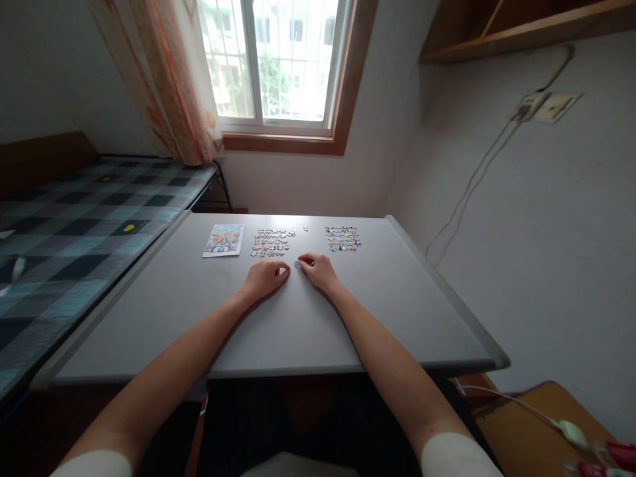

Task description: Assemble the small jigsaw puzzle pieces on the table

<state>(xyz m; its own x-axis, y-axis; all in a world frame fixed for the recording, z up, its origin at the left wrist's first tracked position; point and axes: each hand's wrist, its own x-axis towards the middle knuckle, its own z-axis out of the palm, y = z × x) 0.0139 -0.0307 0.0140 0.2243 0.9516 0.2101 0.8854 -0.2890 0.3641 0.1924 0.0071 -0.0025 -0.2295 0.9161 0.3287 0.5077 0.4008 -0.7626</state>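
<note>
At the middle of the grey table, my right hand pinches a small pale-blue jigsaw puzzle piece between thumb and fingers, low over the surface. Just left of it, my left hand has its thumb and index fingertips together; whether anything is between them is too small to see. Beyond my left hand lie rows of loose puzzle pieces. A second group of puzzle pieces sits beyond my right hand. One single piece lies between the two groups.
A colourful printed picture sheet lies at the table's far left. To the left stands a bed with a checked cover. A window is ahead. Cords hang on the right wall, above a wooden stool-like surface.
</note>
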